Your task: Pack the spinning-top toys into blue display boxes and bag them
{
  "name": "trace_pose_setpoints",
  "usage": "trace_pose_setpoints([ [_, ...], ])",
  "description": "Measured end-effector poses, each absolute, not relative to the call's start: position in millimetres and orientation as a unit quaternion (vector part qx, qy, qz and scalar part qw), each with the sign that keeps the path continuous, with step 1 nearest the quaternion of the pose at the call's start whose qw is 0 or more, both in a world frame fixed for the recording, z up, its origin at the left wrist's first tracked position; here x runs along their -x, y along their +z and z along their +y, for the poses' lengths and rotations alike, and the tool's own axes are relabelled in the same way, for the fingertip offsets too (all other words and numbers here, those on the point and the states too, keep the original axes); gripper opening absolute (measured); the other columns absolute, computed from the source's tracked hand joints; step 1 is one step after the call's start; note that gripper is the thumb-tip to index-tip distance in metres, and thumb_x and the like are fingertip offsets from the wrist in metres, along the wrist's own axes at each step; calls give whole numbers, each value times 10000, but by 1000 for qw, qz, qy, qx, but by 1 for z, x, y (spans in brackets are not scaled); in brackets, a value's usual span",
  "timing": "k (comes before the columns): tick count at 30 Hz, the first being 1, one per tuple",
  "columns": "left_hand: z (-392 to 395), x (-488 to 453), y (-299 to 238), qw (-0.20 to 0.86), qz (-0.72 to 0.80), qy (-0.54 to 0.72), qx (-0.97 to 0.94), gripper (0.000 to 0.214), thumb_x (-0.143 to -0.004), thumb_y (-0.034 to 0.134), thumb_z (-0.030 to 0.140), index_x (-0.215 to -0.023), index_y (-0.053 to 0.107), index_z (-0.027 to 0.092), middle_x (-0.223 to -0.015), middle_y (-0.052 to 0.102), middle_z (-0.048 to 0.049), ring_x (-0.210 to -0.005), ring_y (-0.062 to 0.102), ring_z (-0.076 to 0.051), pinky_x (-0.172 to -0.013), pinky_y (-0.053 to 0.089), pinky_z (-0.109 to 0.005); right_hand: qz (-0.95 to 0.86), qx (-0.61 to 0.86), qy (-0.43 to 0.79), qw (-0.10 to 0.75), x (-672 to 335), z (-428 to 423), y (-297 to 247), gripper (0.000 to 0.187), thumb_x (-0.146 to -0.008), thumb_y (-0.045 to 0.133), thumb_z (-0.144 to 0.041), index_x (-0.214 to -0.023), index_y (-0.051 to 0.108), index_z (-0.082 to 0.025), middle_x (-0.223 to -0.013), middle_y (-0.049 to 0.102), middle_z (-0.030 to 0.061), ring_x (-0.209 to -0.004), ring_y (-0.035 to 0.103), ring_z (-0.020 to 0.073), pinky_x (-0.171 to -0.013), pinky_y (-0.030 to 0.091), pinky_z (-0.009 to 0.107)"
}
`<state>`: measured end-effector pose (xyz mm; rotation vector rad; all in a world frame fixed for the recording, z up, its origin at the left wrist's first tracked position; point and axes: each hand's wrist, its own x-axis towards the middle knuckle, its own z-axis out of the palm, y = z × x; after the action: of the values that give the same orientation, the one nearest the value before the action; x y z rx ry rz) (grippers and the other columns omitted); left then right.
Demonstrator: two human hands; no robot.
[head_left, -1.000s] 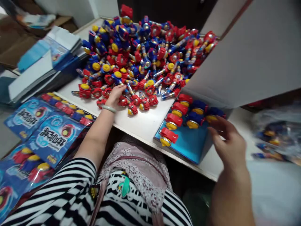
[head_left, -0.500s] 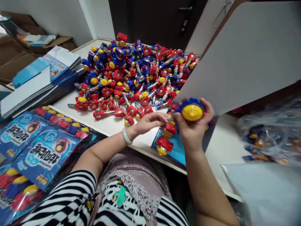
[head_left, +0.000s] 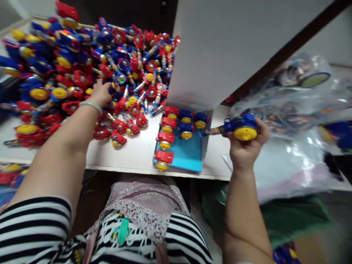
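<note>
My right hand [head_left: 246,152] is closed around a blue spinning-top toy [head_left: 245,128] with a yellow disc and a slim clear tube that points left. It is held up just right of an upright-lidded box. Over the pile of red and blue spinning-top toys [head_left: 81,77], my left hand [head_left: 100,94] has its fingers curled on a blue toy [head_left: 112,89], partly hidden by the fingers. In the open box, on its blue floor [head_left: 189,154], several red toys [head_left: 165,138] stand in a column on the left. Beside them are several blue toys [head_left: 186,130].
A tall white panel [head_left: 214,47] rises behind the box. Clear plastic bags [head_left: 297,106] with toys inside lie on the right. Packaged toys [head_left: 11,176] are at the lower left, and the table's front edge [head_left: 132,171] runs before me.
My left hand has moved from beside the right hand out to the pile on the left. My right hand still holds the blue toy, now right of the box. The view has shifted right.
</note>
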<state>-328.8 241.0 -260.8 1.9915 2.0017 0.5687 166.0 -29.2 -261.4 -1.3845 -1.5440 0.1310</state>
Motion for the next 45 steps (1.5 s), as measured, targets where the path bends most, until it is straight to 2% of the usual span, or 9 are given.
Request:
trace_pose_setpoints([
  [4, 239, 337, -270, 126, 697, 147, -690, 652, -810, 716, 284, -1418, 528, 142, -1572, 276, -79, -1201, 471, -240, -1202, 324, -440, -634, 592, 21, 497, -161, -24, -285, 541, -868, 659, -429, -1371, 497, -314, -1316, 602, 94, -1182, 648, 278, -861, 639, 418],
  [9, 219, 346, -249, 91, 663, 351, -655, 792, -791, 682, 713, -1356, 557, 173, -1430, 512, -21, -1241, 483, -213, -1207, 393, -382, -664, 572, 50, 478, -157, -16, -313, 512, -875, 587, -391, -1367, 519, -267, -1312, 646, 110, -1241, 639, 269, -1082, 545, 473],
  [13, 179, 327, -217, 186, 611, 461, -616, 1022, -675, 555, 923, -1368, 501, 173, -1325, 641, -13, -1112, 581, -212, -980, 515, -443, -709, 566, 78, 413, -159, -20, -303, 510, -842, 598, -304, -1349, 537, -287, -1311, 678, 82, -1208, 658, 271, -1124, 508, 508],
  [21, 83, 264, -167, 484, 441, 456, -603, 828, -848, 477, 670, -1497, 478, 155, -1487, 544, -15, -1397, 460, -366, -987, 500, -430, -732, 548, 61, 401, -157, -22, -288, 515, -826, 603, -250, -1338, 551, -277, -1265, 704, 80, -1186, 668, 273, -1119, 506, 490],
  [25, 69, 233, -167, 582, 389, 489, -521, 622, -810, 578, 627, -1236, 653, 180, -1315, 649, -52, -1263, 580, -350, -842, 582, -383, -740, 534, 56, 405, -159, -17, -293, 541, -825, 590, -242, -1363, 541, -266, -1281, 691, 77, -1187, 671, 263, -1055, 557, 451],
  [29, 61, 200, -170, 662, 309, 518, -445, 332, -871, 564, 453, -1006, 673, 170, -958, 717, -84, -894, 696, -245, -629, 597, -308, -711, 525, 27, 466, -159, -15, -307, 558, -847, 607, -270, -1396, 508, -265, -1342, 656, 85, -1237, 654, 275, -1101, 532, 466],
  [32, 53, 182, -172, 702, 285, 499, -421, 276, -945, 458, 343, -966, 667, 164, -803, 711, -73, -725, 686, -210, -575, 583, -304, -707, 509, -4, 491, -161, -18, -315, 515, -886, 587, -279, -1396, 513, -280, -1321, 668, 79, -1240, 653, 269, -1176, 463, 501],
  [38, 43, 163, -178, 756, 315, 449, -358, 247, -942, 461, 256, -859, 667, 148, -777, 725, -62, -693, 680, -184, -607, 593, -315, -748, 496, 45, 438, -166, -17, -309, 503, -889, 604, -327, -1382, 517, -270, -1309, 673, 91, -1179, 676, 259, -1042, 566, 448],
  [45, 44, 160, -193, 714, 334, 422, -448, 250, -957, 519, 344, -953, 696, 167, -884, 723, -59, -1014, 728, -270, -823, 629, -404, -761, 494, 56, 417, -163, -14, -299, 525, -881, 555, -256, -1404, 509, -260, -1321, 662, 88, -1198, 650, 259, -1038, 555, 453],
])
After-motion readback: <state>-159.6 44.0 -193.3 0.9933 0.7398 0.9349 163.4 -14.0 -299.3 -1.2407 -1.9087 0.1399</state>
